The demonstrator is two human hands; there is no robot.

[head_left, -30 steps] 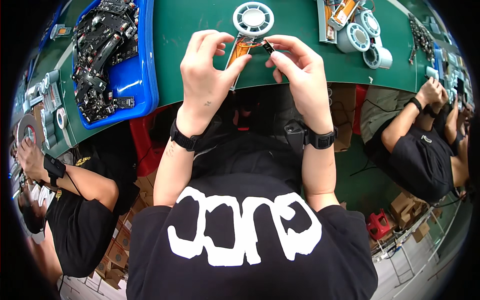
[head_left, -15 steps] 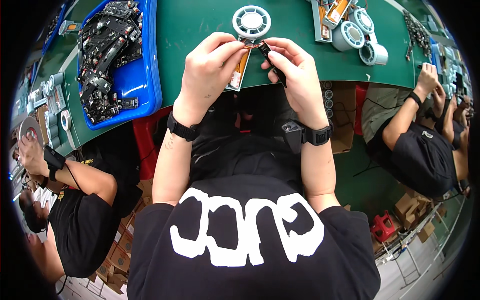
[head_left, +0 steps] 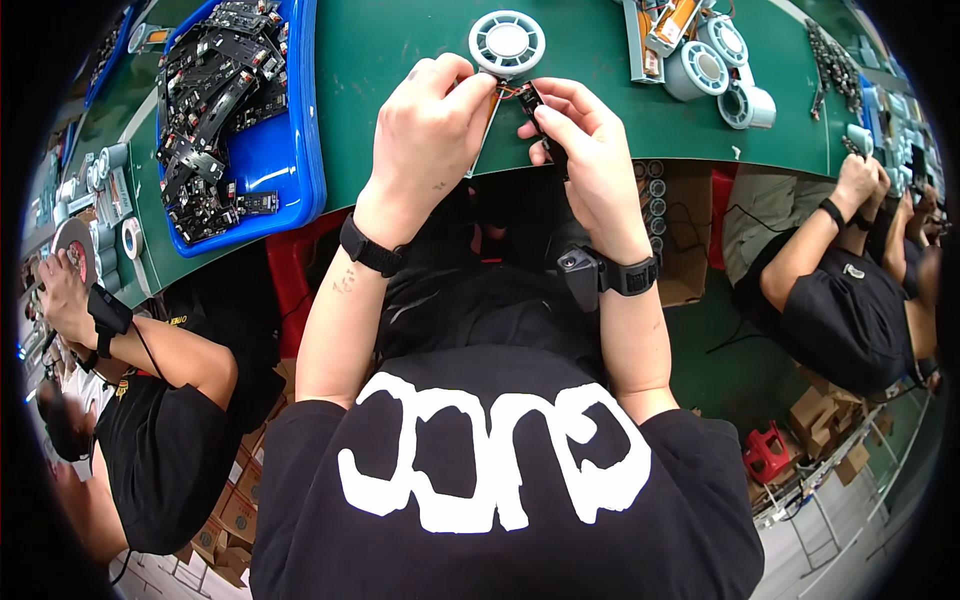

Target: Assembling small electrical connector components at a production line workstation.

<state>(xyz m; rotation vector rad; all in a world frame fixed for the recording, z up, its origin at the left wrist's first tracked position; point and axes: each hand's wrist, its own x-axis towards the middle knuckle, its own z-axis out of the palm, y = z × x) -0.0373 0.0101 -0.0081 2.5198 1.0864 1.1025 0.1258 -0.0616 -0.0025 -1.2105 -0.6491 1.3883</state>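
In my right hand (head_left: 595, 155), a narrow black circuit board (head_left: 551, 130) is held tilted between thumb and fingers. Thin red and dark wires (head_left: 510, 91) run from its upper end toward my left hand (head_left: 425, 130). My left fingers are closed in a pinch on those wires; the exact tip of the pinch is hidden. Just beyond the hands lies a pale round unit with a slotted, fan-like face (head_left: 507, 42). Its light-coloured handle (head_left: 486, 140) reaches toward me over the table edge, mostly covered by my left hand.
At left, a blue tray (head_left: 268, 165) holds many black circuit boards (head_left: 205, 100). Several pale round units (head_left: 697, 72) lie at the back right of the green table (head_left: 590, 50). A co-worker (head_left: 165, 400) sits at left, others (head_left: 840, 270) at right. A red stool (head_left: 767, 455) stands on the floor.
My left hand has turned and shifted slightly right, covering more of the handle and its orange part. The round unit has moved slightly right. The board stays in my right hand.
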